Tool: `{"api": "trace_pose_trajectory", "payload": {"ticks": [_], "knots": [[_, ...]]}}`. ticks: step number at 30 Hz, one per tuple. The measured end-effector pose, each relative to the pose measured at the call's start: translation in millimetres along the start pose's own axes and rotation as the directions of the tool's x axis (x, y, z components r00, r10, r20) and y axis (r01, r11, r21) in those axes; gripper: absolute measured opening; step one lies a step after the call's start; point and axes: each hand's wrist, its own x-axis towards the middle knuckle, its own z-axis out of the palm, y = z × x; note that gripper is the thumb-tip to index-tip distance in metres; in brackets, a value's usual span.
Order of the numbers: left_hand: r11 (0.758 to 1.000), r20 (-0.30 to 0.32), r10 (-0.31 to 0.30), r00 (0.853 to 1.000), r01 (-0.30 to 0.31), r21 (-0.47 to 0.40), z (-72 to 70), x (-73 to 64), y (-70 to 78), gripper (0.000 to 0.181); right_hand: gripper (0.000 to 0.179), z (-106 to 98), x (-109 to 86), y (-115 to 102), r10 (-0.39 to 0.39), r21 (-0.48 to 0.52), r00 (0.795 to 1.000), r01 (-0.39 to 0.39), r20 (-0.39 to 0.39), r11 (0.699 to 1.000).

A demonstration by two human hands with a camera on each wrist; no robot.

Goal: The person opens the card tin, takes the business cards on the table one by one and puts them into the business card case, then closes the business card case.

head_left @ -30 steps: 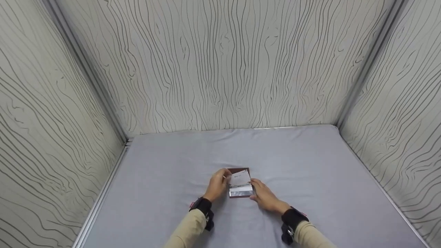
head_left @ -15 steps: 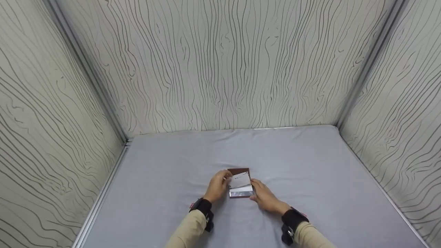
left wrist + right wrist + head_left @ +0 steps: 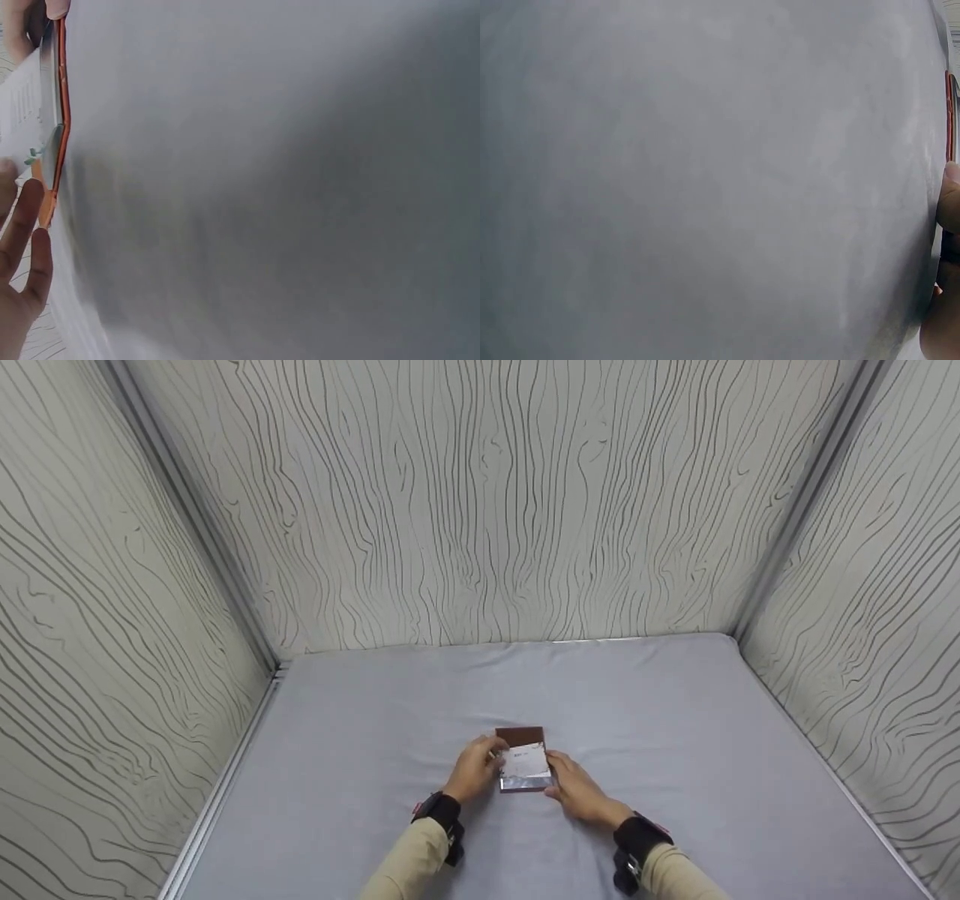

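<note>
A thin reddish-brown holder (image 3: 520,735) with a clear pocket at its near end lies on the grey cloth. Partly down inside that pocket sits a white printed card (image 3: 525,765), its far part lying over the brown cover. My left hand (image 3: 474,769) pinches the card's left side; in the left wrist view its thumb is on the card (image 3: 19,112) and two fingers are spread near the orange-brown edge. From the right, my right hand (image 3: 579,789) grips the holder's side. The right wrist view catches only a red edge of the holder (image 3: 949,112) beside the thumb.
Grey cloth (image 3: 360,720) covers the table, slightly wrinkled. Pale panels with dark wood-grain lines stand behind (image 3: 480,510) and on both sides. A metal rail (image 3: 217,787) runs along the left edge. Black straps with small cameras sit on both wrists.
The white card has slid toward me, deeper into the clear pocket, and straightened from its slant. More brown cover shows at the far end. My right hand has stayed put.
</note>
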Motion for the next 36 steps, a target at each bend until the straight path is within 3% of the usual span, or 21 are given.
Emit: {"api": "trace_pose_trajectory", "payload": {"ticks": [10, 17, 24, 36], "knots": [[0.998, 0.029, -0.043, 0.999, 0.042, 0.045, 2.5, -0.3, 4.9, 0.02, 0.057, -0.3, 1.5, 1.1, 0.053, 0.017, 0.998, -0.054, 0.037, 0.998], [0.995, 0.051, -0.049, 0.998, 0.044, 0.088, 3.4, -0.9, 4.0, 0.02, 0.058, -2.0, 0.9, 0.7, -0.029, -0.036, 1.0, 0.029, 0.005, 0.999], [0.99, 0.055, -0.042, 0.998, 0.034, 0.14, 5.3, -4.6, 3.3, 0.018, 0.056, -2.6, -0.4, -1.5, -0.016, -0.023, 1.0, 0.017, 0.012, 1.0], [0.982, 0.122, -0.081, 0.989, 0.059, 0.178, 3.8, 0.2, 2.2, 0.015, 0.055, -4.1, -0.5, -4.2, 0.0, 0.016, 1.0, 0.0, 0.002, 1.0]]}}
